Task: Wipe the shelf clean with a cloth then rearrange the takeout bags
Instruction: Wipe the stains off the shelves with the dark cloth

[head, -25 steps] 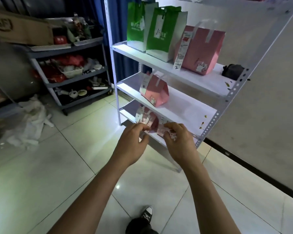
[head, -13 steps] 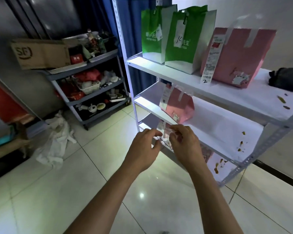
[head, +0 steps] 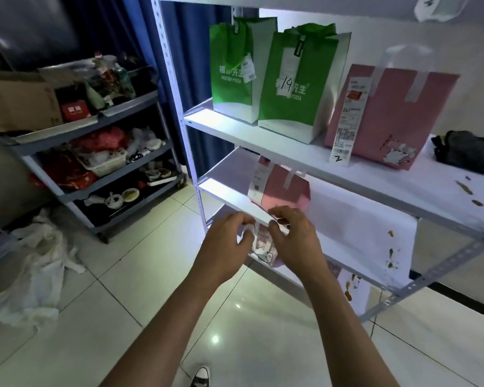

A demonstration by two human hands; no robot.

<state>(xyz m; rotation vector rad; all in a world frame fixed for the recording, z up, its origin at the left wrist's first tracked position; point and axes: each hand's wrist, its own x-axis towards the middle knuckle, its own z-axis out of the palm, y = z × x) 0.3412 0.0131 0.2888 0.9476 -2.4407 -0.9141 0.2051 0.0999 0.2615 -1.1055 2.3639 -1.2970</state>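
Observation:
A white metal shelf unit (head: 263, 135) stands in front of me. On its upper board stand two green takeout bags (head: 231, 71) (head: 294, 85), a large pink bag (head: 386, 118) with a receipt, and a dark cloth (head: 464, 152) at the right. A smaller pink bag (head: 282, 191) sits on the middle board. My left hand (head: 224, 247) and my right hand (head: 294, 241) both grip a small pink bag (head: 263, 245) at the front of the lower board, fingers curled round its top. Brown stains (head: 391, 250) mark the right ends of the boards.
A grey cart (head: 101, 169) crowded with bottles, bowls, red bags and a cardboard box (head: 20, 101) stands at the left. Crumpled white plastic (head: 37, 269) lies on the tiled floor. A blue curtain (head: 148, 37) hangs behind the shelf. My shoe (head: 200, 377) shows at the bottom.
The view has come closer to the shelf and risen. Both hands keep their hold on the small pink bag on the lower board, now partly behind the middle board's edge.

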